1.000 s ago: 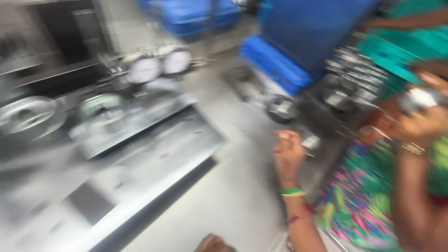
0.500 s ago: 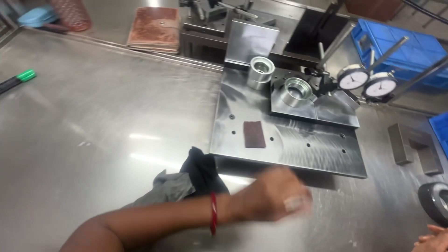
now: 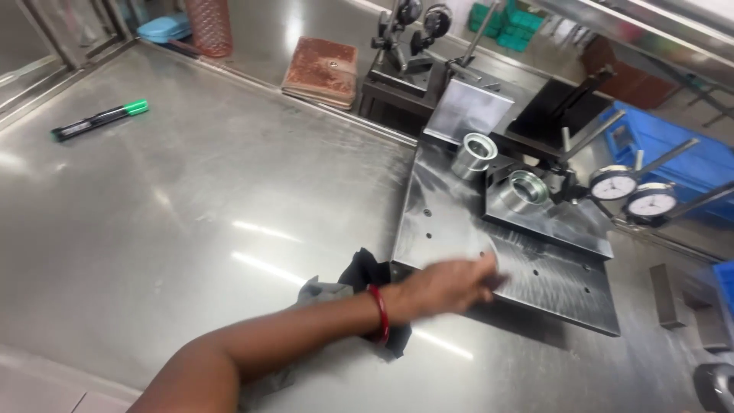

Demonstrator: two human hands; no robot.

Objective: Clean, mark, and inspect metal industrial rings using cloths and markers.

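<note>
left hand on steel plate, blue crate behind

Flat steel plate w/ holes, on table

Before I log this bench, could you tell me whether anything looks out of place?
Only small things: a dark rag lies crumpled at the steel plate's near edge under the left hand's wrist, and a green-capped marker lies loose, far left.
</note>
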